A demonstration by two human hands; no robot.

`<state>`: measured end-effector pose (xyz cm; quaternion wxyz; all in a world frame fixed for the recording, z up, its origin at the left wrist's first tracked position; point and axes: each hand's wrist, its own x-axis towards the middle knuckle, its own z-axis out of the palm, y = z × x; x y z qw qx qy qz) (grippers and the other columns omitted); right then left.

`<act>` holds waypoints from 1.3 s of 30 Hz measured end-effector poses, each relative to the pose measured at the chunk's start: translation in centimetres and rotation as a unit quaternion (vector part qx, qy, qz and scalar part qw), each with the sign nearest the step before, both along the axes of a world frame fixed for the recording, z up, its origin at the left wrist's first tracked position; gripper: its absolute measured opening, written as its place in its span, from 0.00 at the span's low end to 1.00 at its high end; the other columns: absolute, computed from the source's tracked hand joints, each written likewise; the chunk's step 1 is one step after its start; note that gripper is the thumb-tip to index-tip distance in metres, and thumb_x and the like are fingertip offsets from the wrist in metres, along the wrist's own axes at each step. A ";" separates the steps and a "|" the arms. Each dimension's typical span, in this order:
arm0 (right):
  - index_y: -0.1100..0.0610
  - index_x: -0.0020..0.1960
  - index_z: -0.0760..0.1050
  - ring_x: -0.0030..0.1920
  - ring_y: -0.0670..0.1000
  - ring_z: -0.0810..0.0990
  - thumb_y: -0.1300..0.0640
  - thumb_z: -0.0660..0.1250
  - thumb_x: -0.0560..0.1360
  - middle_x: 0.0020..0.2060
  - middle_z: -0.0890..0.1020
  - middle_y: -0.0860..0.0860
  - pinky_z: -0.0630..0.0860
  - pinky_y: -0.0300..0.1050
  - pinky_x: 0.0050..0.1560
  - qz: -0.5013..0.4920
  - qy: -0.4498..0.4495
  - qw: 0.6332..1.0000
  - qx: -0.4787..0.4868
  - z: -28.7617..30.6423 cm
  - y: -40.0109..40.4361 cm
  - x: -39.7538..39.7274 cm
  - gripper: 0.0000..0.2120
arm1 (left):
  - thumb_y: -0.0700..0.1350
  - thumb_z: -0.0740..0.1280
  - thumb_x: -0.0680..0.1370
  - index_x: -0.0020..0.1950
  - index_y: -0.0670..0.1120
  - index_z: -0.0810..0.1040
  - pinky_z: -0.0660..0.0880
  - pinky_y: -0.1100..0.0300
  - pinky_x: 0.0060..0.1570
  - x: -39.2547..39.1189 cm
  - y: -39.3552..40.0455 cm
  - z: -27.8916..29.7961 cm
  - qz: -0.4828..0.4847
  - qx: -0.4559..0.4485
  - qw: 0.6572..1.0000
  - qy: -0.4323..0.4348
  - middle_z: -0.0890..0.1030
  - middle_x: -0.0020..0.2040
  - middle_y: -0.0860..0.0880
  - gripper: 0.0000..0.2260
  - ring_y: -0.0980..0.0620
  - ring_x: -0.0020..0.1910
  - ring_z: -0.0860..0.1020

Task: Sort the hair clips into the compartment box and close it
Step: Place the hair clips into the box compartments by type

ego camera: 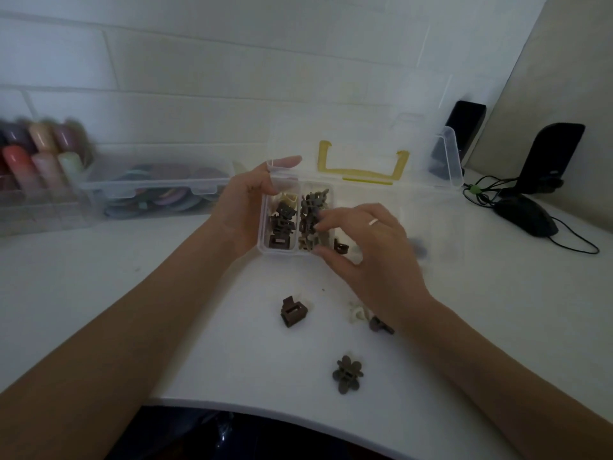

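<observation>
Table (166, 293): white; the loose clips yet to be sorted are found on it, at 6 o'clock from the box.
Box (265, 247): clear plastic, set near the middle of the table; its lid (447, 154), with a yellow handle (361, 174), is stood open at 12 o'clock, so the closing is judged not yet done.
Left compartment (281, 224): already stocked with dark brown square clips and one cream clip at its 12 o'clock end.
Middle compartment (310, 217): heaped with grey-brown flower clips; it is judged nearly full.
Right side of box: hidden by the right hand; its contents cannot be told, beyond one dark clip (341, 246) glimpsed at the thumb.
Left hand (242, 207): curled round the box's 9 o'clock edge, thumb over the far corner, so the box is held steady.
Right hand (361, 240): fingers bent down onto the flower-clip heap; whether a clip is pinched cannot be told.
Brown square clip (292, 312): loose, at 6 o'clock from the box.
Flower clip (347, 374): loose, nearest the table's front edge.
Cream clip (358, 313) and small dark clip (381, 325): loose, partly hidden beside the right wrist.
Progress: most is judged sorted; about four clips and the lid are left.
</observation>
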<state>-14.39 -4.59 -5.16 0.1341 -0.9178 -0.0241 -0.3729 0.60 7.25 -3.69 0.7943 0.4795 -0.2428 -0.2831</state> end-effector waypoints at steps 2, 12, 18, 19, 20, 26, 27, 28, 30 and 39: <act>0.50 0.49 0.80 0.56 0.50 0.73 0.51 0.67 0.72 0.58 0.80 0.46 0.68 0.47 0.53 -0.032 -0.013 0.998 -0.052 -0.4 -0.1 0.4 0.08 | 0.39 0.57 0.64 0.55 0.46 0.79 0.78 0.56 0.40 0.0 0.0 0.0 -0.007 -0.006 1.000 0.010 0.77 0.53 0.40 0.23 0.42 0.47 0.77; 0.48 0.48 0.84 0.63 0.51 0.71 0.48 0.58 0.76 0.65 0.75 0.46 0.63 0.47 0.59 -0.005 -0.001 0.998 -0.060 0.1 -0.9 -0.8 0.15 | 0.36 0.54 0.72 0.59 0.45 0.78 0.78 0.54 0.45 -0.1 -0.1 0.0 0.003 0.009 1.000 -0.008 0.80 0.52 0.41 0.20 0.43 0.48 0.79; 0.47 0.51 0.82 0.65 0.52 0.72 0.47 0.59 0.77 0.67 0.74 0.48 0.64 0.51 0.58 -0.046 0.002 0.982 -0.185 0.2 -0.4 -1.1 0.14 | 0.37 0.55 0.72 0.59 0.47 0.78 0.77 0.50 0.47 0.0 -0.1 0.1 0.001 0.014 1.000 -0.002 0.80 0.55 0.40 0.20 0.41 0.51 0.79; 0.47 0.52 0.82 0.64 0.52 0.73 0.47 0.59 0.77 0.67 0.74 0.49 0.64 0.52 0.58 -0.054 0.000 0.978 -0.201 0.3 -0.5 -1.1 0.13 | 0.38 0.56 0.69 0.59 0.47 0.78 0.77 0.50 0.47 0.1 -0.1 0.0 0.000 0.011 1.000 -0.001 0.80 0.55 0.40 0.21 0.40 0.51 0.78; 0.47 0.52 0.82 0.64 0.52 0.73 0.48 0.60 0.77 0.67 0.74 0.49 0.64 0.52 0.59 -0.061 0.001 0.976 -0.207 0.2 -0.5 -1.0 0.13 | 0.39 0.57 0.67 0.58 0.47 0.79 0.77 0.50 0.47 0.1 0.0 0.0 0.001 0.011 1.000 0.001 0.80 0.56 0.40 0.22 0.40 0.51 0.78; 0.47 0.58 0.79 0.65 0.52 0.71 0.48 0.57 0.76 0.66 0.74 0.47 0.65 0.54 0.60 -0.057 0.022 0.989 -0.135 0.3 -0.9 -1.1 0.15 | 0.41 0.59 0.64 0.62 0.46 0.77 0.78 0.52 0.44 0.0 0.0 0.0 0.002 0.015 1.000 0.003 0.81 0.53 0.42 0.26 0.42 0.48 0.81; 0.47 0.57 0.79 0.64 0.52 0.71 0.48 0.58 0.76 0.66 0.74 0.47 0.65 0.54 0.61 -0.049 0.023 0.990 -0.131 0.2 -1.0 -1.1 0.15 | 0.41 0.59 0.64 0.61 0.46 0.77 0.78 0.52 0.43 0.0 0.0 0.0 0.002 0.014 1.000 0.004 0.81 0.52 0.42 0.26 0.44 0.46 0.81; 0.47 0.57 0.79 0.64 0.52 0.71 0.48 0.58 0.76 0.65 0.75 0.47 0.65 0.54 0.61 -0.042 0.025 0.991 -0.125 0.2 -1.1 -1.1 0.15 | 0.41 0.59 0.64 0.61 0.46 0.77 0.78 0.53 0.43 -0.1 -0.1 0.0 0.003 0.013 1.000 0.004 0.82 0.50 0.43 0.26 0.45 0.45 0.82; 0.46 0.56 0.80 0.64 0.51 0.70 0.47 0.57 0.76 0.65 0.74 0.47 0.65 0.55 0.61 -0.034 0.024 0.992 -0.116 0.2 -1.0 -1.2 0.15 | 0.41 0.59 0.63 0.61 0.46 0.77 0.78 0.54 0.42 0.0 -0.1 0.0 0.006 0.015 1.000 0.000 0.82 0.50 0.43 0.26 0.46 0.44 0.82; 0.46 0.59 0.78 0.57 0.45 0.75 0.48 0.65 0.75 0.55 0.81 0.42 0.71 0.53 0.57 0.213 0.164 0.959 -0.094 0.3 0.9 -1.7 0.13 | 0.41 0.59 0.63 0.58 0.46 0.78 0.76 0.60 0.46 0.0 -0.1 -0.1 0.015 0.033 0.999 -0.025 0.80 0.46 0.47 0.24 0.51 0.45 0.78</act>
